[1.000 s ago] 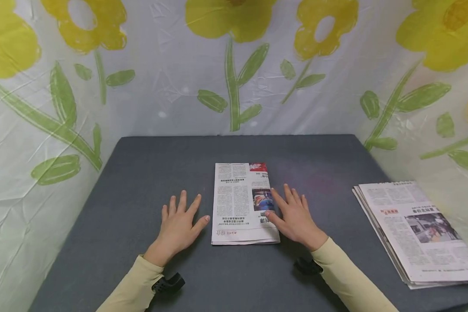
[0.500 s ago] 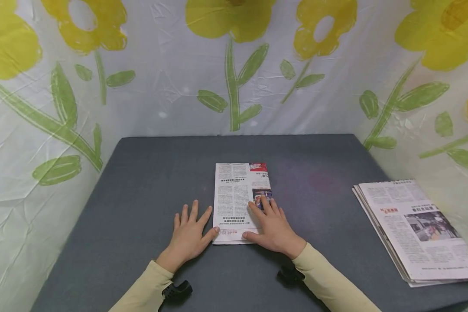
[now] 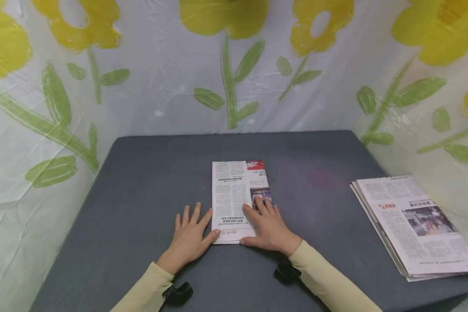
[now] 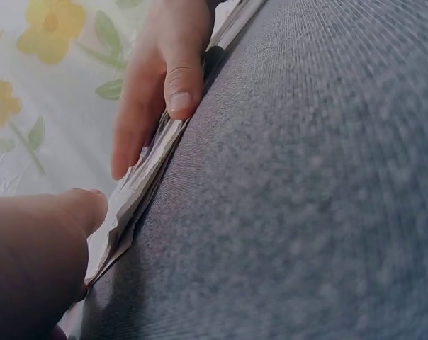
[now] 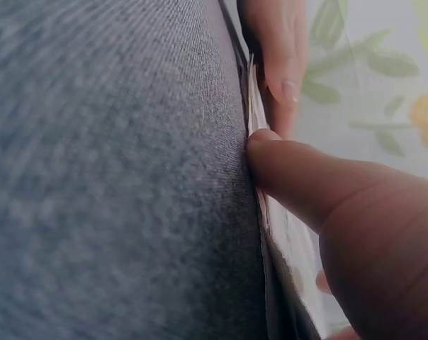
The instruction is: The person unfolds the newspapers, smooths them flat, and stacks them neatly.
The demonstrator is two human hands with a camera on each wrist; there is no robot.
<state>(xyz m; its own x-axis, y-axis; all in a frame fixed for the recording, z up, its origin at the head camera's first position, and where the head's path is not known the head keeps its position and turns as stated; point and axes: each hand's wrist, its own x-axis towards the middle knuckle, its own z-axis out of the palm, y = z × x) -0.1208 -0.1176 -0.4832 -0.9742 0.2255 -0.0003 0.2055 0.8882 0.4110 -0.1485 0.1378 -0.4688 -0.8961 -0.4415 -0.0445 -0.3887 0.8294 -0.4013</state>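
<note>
A folded newspaper (image 3: 230, 195) lies flat at the middle of the dark grey table, its printed side up with a red patch and a photo along the right edge. My left hand (image 3: 189, 238) is spread beside its lower left corner, the thumb touching that corner. Across the lower right part of the paper rests my right hand (image 3: 271, 227), fingers straight and spread over the photo, thumb at the near edge. Both wrist views show the layered near edge of the newspaper (image 4: 132, 202), with the right thumb (image 5: 285, 159) against it in the right wrist view.
A stack of newspapers (image 3: 417, 229) lies at the right side of the table (image 3: 160, 173), partly over its edge. White sheeting with yellow flowers (image 3: 171, 78) hangs behind and at both sides. Each wrist wears a black camera strap (image 3: 177, 294).
Both hands have come in to the newspaper: the right hand moved left and nearer onto it, the left hand moved right to its corner. In the last half second they barely moved; the view shifted slightly.
</note>
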